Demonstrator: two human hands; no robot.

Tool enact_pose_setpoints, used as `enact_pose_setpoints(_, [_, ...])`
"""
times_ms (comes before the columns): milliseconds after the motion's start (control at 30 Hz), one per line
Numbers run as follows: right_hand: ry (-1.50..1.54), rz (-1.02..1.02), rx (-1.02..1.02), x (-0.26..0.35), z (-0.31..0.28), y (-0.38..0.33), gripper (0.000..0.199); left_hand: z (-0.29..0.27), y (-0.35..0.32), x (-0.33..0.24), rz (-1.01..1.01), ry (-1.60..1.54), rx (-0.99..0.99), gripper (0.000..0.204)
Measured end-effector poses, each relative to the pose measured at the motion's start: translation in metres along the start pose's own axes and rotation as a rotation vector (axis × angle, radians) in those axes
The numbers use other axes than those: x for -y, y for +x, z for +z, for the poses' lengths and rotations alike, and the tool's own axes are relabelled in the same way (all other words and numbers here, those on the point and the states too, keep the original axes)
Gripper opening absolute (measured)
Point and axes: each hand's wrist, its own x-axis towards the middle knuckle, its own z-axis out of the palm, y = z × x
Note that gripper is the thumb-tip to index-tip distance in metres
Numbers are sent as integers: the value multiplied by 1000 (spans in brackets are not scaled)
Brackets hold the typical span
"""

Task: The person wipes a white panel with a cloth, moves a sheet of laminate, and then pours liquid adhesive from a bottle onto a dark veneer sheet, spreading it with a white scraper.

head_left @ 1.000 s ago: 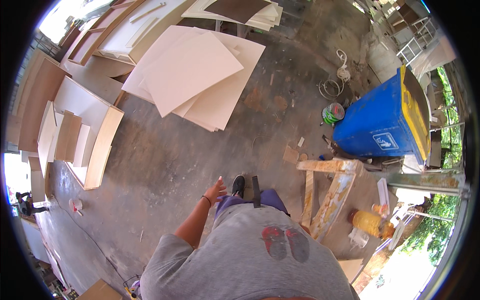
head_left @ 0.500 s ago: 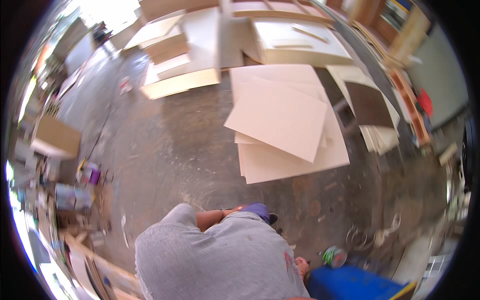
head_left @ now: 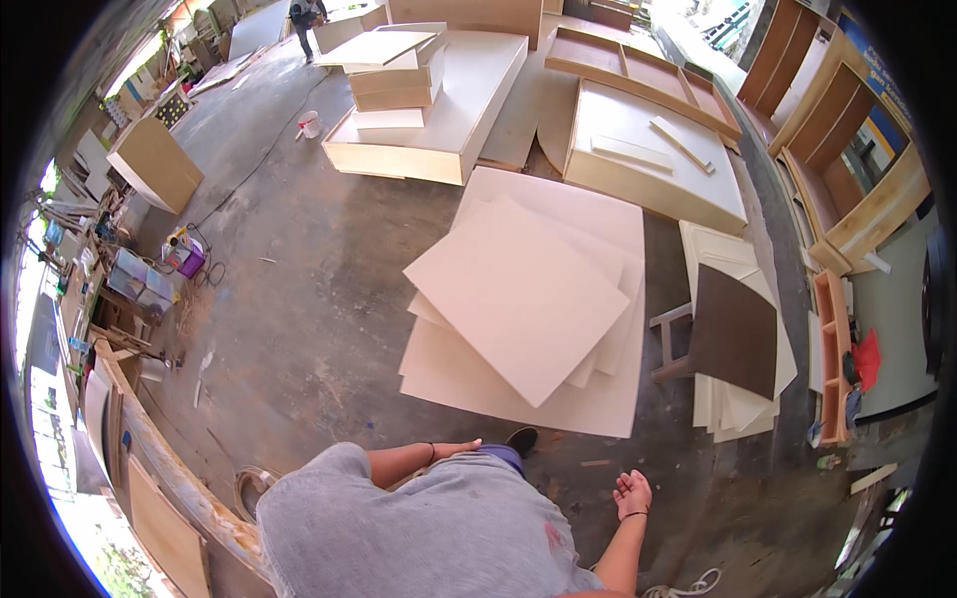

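floor [head_left: 299, 299]: bare grey concrete, stained, running from the person's feet up to the far cabinets.
cabinet carcasses [head_left: 439, 120]: long pale wooden boxes lying flat at the top of the view, with smaller boards stacked on the left one; a second box [head_left: 648, 159] lies to its right with thin strips on it.
stack of pale boards [head_left: 528, 299]: a loose pile of large square sheets flat on the floor, straight ahead of the person, the top sheet turned at an angle to those under it. it is the nearest work thing to both hands, and neither hand touches it.
dark brown panel [head_left: 736, 329]: resting on a small stool just to the right of the stack, over more pale sheets.
person's torso: grey shirt fills the lower edge.
left hand [head_left: 461, 448]: held low by the body with the forearm bent across, fingers loosely together, holding nothing; a dark shoe [head_left: 520, 439] is just beside it.
right hand [head_left: 633, 493]: out to the side over the floor, palm up, fingers spread and slightly curled, empty, a band on the wrist.
small white bucket [head_left: 310, 125]: far off on the floor near the left cabinet.
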Motion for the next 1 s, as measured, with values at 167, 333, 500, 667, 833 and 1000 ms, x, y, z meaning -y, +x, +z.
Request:
enact_pose_setpoints(167, [22, 81, 39, 54, -51, 82, 29, 74, -8, -47, 2, 204, -289, 92])
enact_pose_setpoints(333, [135, 90, 103, 120, -103, 201, 58, 124, 1, -32, 97, 180, -519, 104])
enact_pose_setpoints(500, [381, 220, -112, 164, -108, 348, 112, 214, 13, -10, 153, 195, -796, 98])
enact_pose_setpoints(667, [426, 317, -111, 194, -89, 414, 118, 265, 56, 51, -4, 215, -1028, 108])
enact_pose_setpoints(833, [527, 183, 86, 212, -81, 414, 90, 343, 50, 27, -83, 73, -1070, 109])
enact_pose_setpoints(1000, [652, 216, 102, 231, -83, 437, 56, 363, 59, 36, -106, 69, -1085, 109])
